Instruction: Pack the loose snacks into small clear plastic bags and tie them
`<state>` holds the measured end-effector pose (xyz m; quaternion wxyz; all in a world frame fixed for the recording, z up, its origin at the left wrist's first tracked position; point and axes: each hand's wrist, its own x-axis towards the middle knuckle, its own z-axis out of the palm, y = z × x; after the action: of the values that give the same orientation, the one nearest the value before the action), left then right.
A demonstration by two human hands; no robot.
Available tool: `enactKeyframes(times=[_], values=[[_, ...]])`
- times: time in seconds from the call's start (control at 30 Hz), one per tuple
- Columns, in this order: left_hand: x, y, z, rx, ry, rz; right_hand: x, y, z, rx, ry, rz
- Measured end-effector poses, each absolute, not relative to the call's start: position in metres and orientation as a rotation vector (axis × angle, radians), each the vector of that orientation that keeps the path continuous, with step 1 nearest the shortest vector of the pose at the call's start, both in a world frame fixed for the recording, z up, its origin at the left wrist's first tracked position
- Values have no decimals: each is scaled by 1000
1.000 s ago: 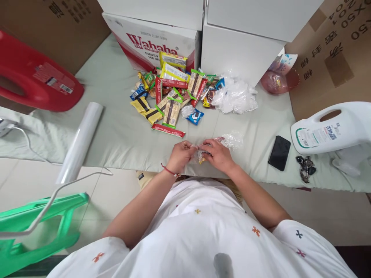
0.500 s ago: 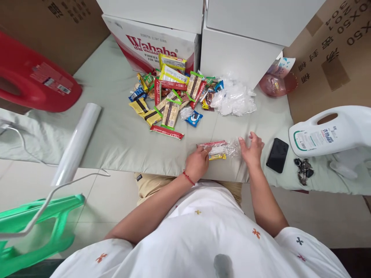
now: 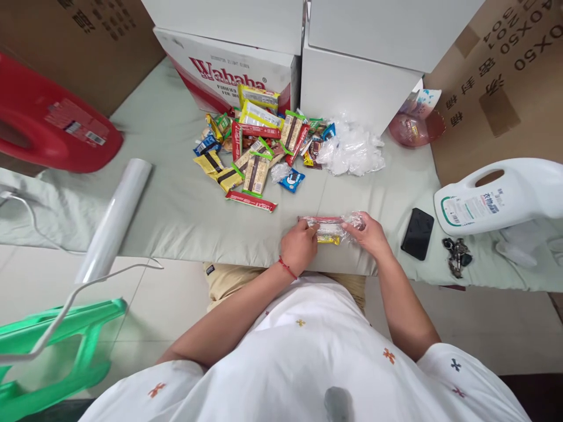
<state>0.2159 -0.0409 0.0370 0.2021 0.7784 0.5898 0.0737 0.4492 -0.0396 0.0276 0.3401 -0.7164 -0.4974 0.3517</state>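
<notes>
Left hand [image 3: 299, 246] touches snacks [image 3: 328, 240], grip unclear, while right hand [image 3: 367, 232] pinches their seemingly unsealed plastic [image 3: 329, 228], the snack heap [image 3: 256, 170] beyond lying loose

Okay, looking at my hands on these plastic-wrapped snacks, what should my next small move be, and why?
I'd probably fold the bunched right end of the clear plastic inward with your right hand: it is at that end, where the plastic extends past the red packet and yellow packet, while your left hand is at the other end and could steady it.
</notes>
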Motion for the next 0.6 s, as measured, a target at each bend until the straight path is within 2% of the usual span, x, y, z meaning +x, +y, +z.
enactKeyframes(times=[0.2, 0.37, 0.6], values=[[218, -40, 40, 2442, 1573, 266, 404, -37, 39, -1821, -1510, 407], [220, -36, 29, 2363, 1476, 318, 351, -38, 34, -1890, -1905, 300], [200, -23, 17, 1925, 1229, 719, 339, -68, 12, -1842, -2148, 169]])
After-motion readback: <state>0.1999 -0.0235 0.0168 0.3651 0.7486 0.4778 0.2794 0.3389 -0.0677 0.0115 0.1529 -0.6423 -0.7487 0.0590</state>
